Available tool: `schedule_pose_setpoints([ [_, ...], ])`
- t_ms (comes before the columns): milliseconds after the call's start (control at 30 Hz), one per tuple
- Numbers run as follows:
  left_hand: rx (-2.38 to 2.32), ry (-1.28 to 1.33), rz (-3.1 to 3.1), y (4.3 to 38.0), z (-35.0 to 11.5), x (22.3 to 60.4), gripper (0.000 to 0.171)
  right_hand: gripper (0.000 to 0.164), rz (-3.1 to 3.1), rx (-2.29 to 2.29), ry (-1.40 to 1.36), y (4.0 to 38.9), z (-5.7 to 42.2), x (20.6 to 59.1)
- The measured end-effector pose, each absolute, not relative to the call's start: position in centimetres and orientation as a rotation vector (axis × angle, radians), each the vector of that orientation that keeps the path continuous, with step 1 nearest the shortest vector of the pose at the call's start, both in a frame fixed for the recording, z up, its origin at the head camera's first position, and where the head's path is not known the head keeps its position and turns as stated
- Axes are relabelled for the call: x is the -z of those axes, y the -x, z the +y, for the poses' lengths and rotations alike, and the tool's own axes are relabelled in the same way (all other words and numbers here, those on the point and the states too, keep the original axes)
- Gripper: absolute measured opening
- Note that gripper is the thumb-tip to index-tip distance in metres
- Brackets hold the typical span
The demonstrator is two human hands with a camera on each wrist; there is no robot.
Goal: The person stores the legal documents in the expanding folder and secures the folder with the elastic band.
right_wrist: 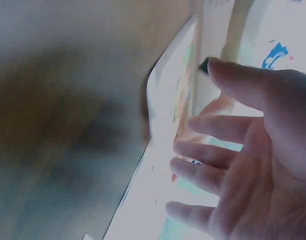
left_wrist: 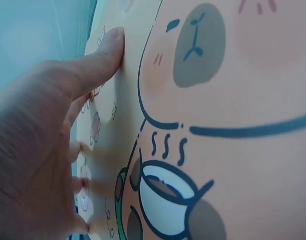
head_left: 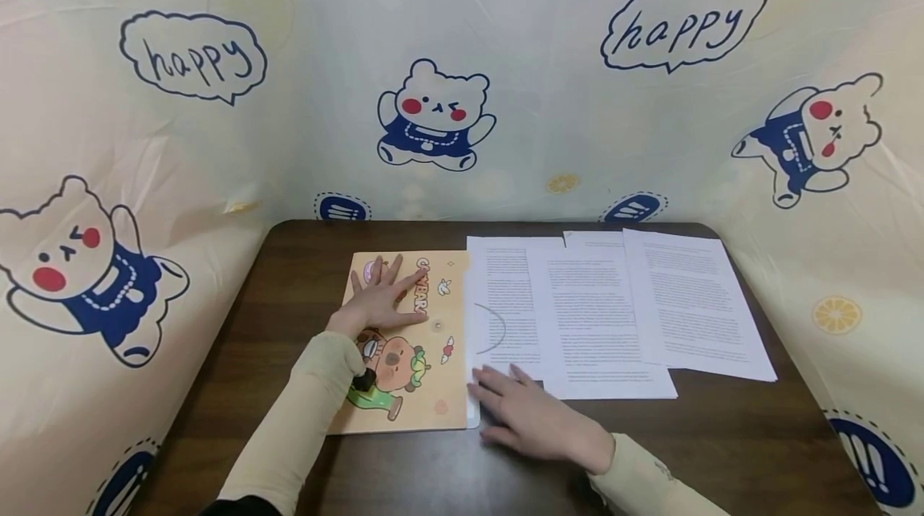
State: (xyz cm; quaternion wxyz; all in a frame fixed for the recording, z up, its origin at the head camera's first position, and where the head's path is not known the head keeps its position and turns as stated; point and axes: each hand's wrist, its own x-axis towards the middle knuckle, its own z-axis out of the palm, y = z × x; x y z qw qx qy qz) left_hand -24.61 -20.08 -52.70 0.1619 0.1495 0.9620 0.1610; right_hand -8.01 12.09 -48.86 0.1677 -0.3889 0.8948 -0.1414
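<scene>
A tan folder (head_left: pixel 451 388) with a cartoon capybara and lettering lies on the table, its drawing turned sideways. My left hand (head_left: pixel 378 303) rests on its cover with fingers spread; in the left wrist view the thumb (left_wrist: pixel 110 47) and fingertips touch the printed surface. A pale strip (head_left: pixel 472 412) shows along the folder's right edge. Beside that edge, my right hand (head_left: pixel 530 412) has its fingers extended and apart, holding nothing in the right wrist view. Whether its fingertips touch the edge, I cannot tell. A thin grey curved cord (head_left: pixel 503 329) loops out from the folder's right side over the paper.
Several printed sheets overlap to the right of the folder: a left sheet (head_left: pixel 508 291), a middle sheet (head_left: pixel 592 323) and a tilted right sheet (head_left: pixel 693 299). All lie on the dark wooden table (head_left: pixel 404 476). A patterned cloth (head_left: pixel 541 115) surrounds the table's back and sides.
</scene>
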Motion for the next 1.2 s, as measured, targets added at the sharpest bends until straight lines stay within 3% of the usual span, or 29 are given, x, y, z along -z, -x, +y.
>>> schedule_pose_setpoints([
  [433, -0.571, -0.507, 2.836, 23.1, -15.3, 51.6, 0.074, 0.072, 2.625, 0.584, 0.918, 11.3, 13.8, 52.0],
  [1200, -0.456, -0.411, 2.824, 22.5, -11.6, 53.2, 0.07, 0.096, 2.61, 0.518, 0.924, 11.7, 11.7, 54.0],
])
